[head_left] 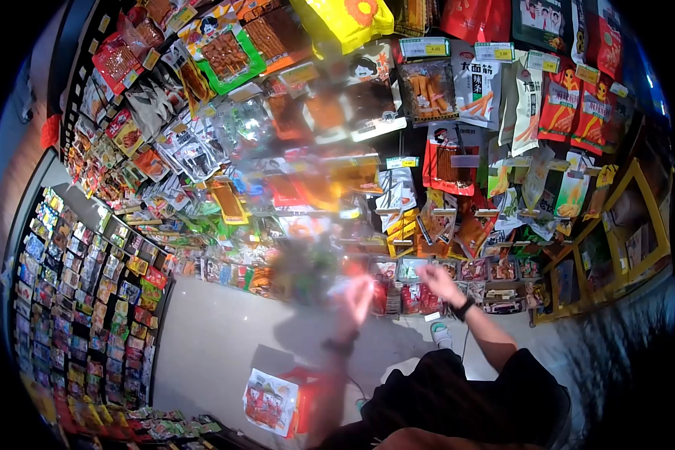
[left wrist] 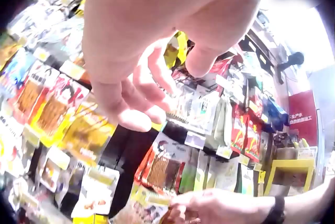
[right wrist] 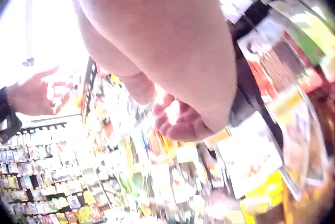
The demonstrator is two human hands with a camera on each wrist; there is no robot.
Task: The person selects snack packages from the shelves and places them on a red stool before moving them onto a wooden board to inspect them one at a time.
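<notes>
My left hand [head_left: 356,296] is raised in front of the wall of hanging snack packets [head_left: 337,112] and blurred by motion. In the left wrist view its fingers [left wrist: 137,98] are loosely curled with nothing in them. My right hand [head_left: 439,281], with a black watch [head_left: 463,307] on its wrist, is beside it, close to the low row of small red packets [head_left: 427,296]. Seen from the right wrist, its fingers [right wrist: 178,122] curl inward and no object shows in them. The two hands are apart.
Racks of packets line the wall ahead and a second display [head_left: 82,300] on the left. A red basket [head_left: 311,394] with a printed packet [head_left: 271,401] leaning on it sits on the grey floor [head_left: 217,337]. Yellow-framed shelves [head_left: 630,225] stand at the right.
</notes>
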